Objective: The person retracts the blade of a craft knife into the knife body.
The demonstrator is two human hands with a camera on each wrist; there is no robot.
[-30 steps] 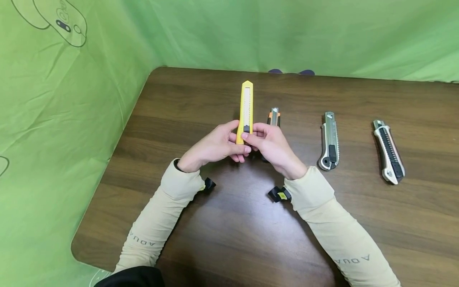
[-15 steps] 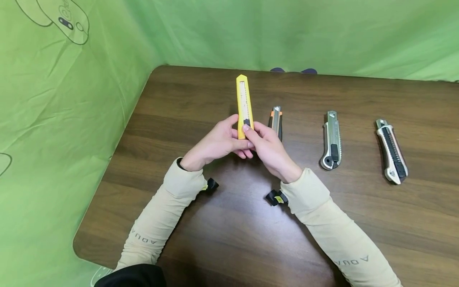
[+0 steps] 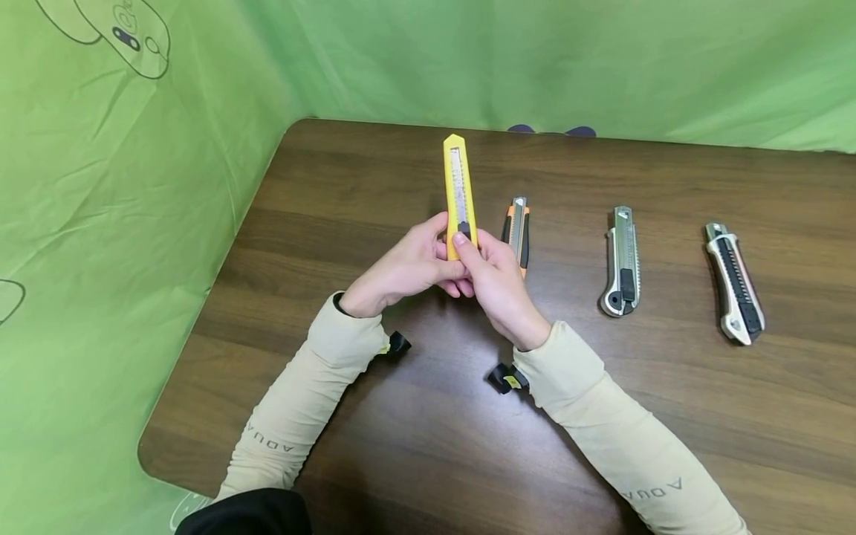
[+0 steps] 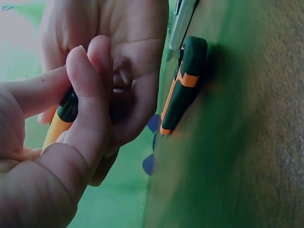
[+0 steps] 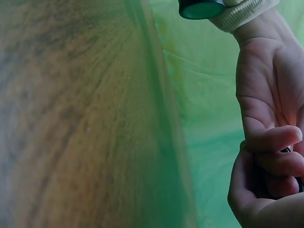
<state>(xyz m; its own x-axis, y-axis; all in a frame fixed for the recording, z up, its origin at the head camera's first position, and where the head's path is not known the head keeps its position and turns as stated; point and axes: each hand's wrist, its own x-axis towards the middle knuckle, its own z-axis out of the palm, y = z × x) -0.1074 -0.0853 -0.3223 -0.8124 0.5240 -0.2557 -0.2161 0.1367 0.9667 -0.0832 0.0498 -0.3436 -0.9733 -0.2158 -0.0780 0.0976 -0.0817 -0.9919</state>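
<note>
In the head view, a yellow utility knife is held up over the table, its narrow end pointing away from me. My left hand grips its lower end between thumb and fingers. The right hand holds the same end, its thumb lying at the dark slider. No blade shows beyond the tip. The left wrist view catches a piece of the yellow body and a black part between the fingers; the rest is hidden. In the right wrist view, curled fingers cover most of the knife.
On the wooden table lie an orange-and-black utility knife, partly behind the right hand, a silver utility knife and a white-and-black one farther right. Green cloth hangs behind and on the left.
The yellow utility knife has risen slightly in view, and its top now leans left. My right hand has shifted left, closer to the left hand, uncovering more of the orange-and-black knife.
</note>
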